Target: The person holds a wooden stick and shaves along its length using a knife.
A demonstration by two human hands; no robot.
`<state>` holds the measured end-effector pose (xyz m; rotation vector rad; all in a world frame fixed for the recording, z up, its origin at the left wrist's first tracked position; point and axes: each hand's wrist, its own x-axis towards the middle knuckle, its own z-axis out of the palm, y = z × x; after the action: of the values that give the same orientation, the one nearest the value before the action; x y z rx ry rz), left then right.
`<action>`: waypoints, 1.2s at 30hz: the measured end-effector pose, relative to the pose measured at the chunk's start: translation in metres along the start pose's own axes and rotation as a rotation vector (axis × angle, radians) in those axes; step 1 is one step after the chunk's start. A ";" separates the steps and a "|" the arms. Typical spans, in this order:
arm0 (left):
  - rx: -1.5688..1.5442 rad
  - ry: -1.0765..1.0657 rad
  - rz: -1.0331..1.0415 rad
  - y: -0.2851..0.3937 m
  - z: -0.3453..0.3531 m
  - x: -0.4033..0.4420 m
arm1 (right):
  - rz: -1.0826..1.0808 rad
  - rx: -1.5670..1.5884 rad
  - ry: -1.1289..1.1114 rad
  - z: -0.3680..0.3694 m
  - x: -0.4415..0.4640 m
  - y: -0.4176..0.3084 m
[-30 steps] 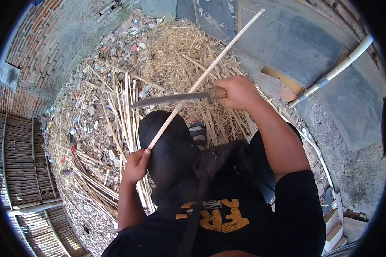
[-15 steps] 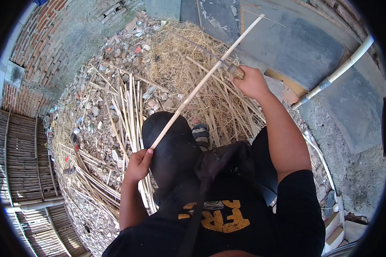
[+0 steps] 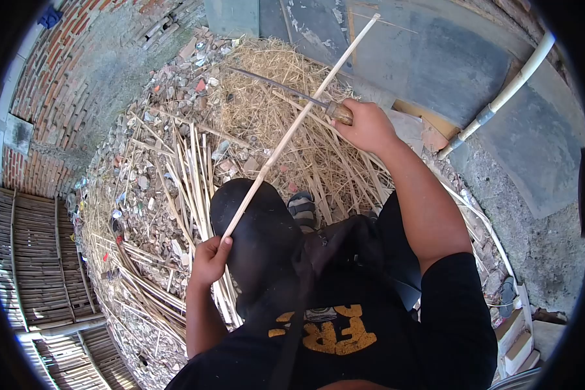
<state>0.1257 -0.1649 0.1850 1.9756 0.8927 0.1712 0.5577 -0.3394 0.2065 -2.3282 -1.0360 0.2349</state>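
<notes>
The left grip is closed round one end of a pale stick, slanting away past the right grip, clamped on a knife. The stick looks light, stiff, best held at that end.

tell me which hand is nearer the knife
Right. The right hand grips the knife itself; the left hand is farther off, apart from it, holding the near end of the pale strip.

Stony ground; on it, pale strips, heaped shavings.
</notes>
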 end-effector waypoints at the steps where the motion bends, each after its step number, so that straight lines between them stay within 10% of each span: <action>1: 0.002 0.001 0.003 -0.004 0.000 0.001 | -0.034 -0.019 0.000 0.002 -0.002 0.001; 20: -0.167 -0.020 -0.052 -0.013 0.011 -0.047 | -0.367 -0.081 0.012 -0.019 -0.019 -0.008; 36: 0.315 0.136 0.041 0.018 0.015 -0.037 | -0.349 -0.220 -0.144 -0.012 -0.023 -0.015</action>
<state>0.1148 -0.2053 0.1997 2.2978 1.0162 0.2004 0.5372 -0.3536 0.2233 -2.2942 -1.5872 0.1587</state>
